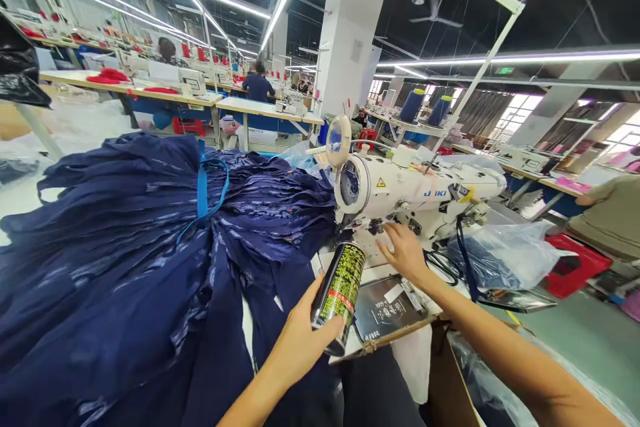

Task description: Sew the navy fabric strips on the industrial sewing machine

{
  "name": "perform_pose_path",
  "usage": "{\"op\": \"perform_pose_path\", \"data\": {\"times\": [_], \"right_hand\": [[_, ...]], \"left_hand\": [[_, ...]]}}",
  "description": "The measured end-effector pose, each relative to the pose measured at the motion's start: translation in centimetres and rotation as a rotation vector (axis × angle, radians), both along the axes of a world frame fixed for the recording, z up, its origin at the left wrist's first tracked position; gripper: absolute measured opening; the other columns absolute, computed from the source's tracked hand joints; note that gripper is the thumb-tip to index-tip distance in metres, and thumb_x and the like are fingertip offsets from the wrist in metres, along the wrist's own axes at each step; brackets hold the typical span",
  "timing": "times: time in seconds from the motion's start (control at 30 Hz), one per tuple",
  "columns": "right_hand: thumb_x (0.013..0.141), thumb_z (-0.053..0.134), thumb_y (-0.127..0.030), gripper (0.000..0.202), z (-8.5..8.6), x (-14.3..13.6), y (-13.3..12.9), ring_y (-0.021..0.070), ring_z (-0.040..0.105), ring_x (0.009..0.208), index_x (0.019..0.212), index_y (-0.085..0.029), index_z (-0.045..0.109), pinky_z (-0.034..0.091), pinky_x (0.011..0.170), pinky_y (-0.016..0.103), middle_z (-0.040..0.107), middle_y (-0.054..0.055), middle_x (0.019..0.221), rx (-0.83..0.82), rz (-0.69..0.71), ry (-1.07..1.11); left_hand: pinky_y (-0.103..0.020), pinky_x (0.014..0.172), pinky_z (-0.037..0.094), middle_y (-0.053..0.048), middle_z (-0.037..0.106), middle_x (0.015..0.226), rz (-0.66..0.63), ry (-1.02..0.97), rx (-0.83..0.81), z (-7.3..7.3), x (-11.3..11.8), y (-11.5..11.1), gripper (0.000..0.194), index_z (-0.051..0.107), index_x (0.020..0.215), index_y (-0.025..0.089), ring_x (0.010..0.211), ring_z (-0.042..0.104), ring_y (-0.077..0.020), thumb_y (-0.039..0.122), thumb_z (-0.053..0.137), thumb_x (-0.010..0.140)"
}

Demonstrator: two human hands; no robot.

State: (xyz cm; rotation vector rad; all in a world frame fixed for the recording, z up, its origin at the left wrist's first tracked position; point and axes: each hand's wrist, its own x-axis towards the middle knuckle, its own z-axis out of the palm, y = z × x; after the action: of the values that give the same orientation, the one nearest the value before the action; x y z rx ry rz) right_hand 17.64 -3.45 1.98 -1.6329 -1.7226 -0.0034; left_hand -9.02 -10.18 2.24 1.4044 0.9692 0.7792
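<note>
My left hand is wrapped round a black spray can with yellow-green print and a red band, tilted in front of the sewing machine. The white sewing machine has its round end cover swung open. Just under the machine's arm, my right hand has its fingers spread near the needle area, with nothing visible in it. To the left lies a large bundle of dark blue fabric, tied with a bright blue strip. A dark metal plate is on the table below my right hand.
Blue thread cones stand behind the machine. To the right are a clear plastic bag, a red stool and a seated person. A cardboard box is below the table edge. Other people and sewing tables fill the background.
</note>
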Motion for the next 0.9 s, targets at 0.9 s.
{"op": "perform_pose_path", "data": {"times": [0.9], "right_hand": [[0.065,0.057,-0.058,0.058,4.3,-11.6,-7.6,0.03,0.055,0.097,0.112,-0.024,0.059,0.045,0.081,0.042,0.064,0.008,0.104,-0.497,0.605,0.825]], "left_hand": [[-0.041,0.103,0.03,-0.012,0.041,0.135,0.183,-0.191,0.061,1.5,-6.8,-13.9,0.086,0.028,0.137,0.014,0.12,0.041,-0.0305,0.041,0.064,0.063]]}}
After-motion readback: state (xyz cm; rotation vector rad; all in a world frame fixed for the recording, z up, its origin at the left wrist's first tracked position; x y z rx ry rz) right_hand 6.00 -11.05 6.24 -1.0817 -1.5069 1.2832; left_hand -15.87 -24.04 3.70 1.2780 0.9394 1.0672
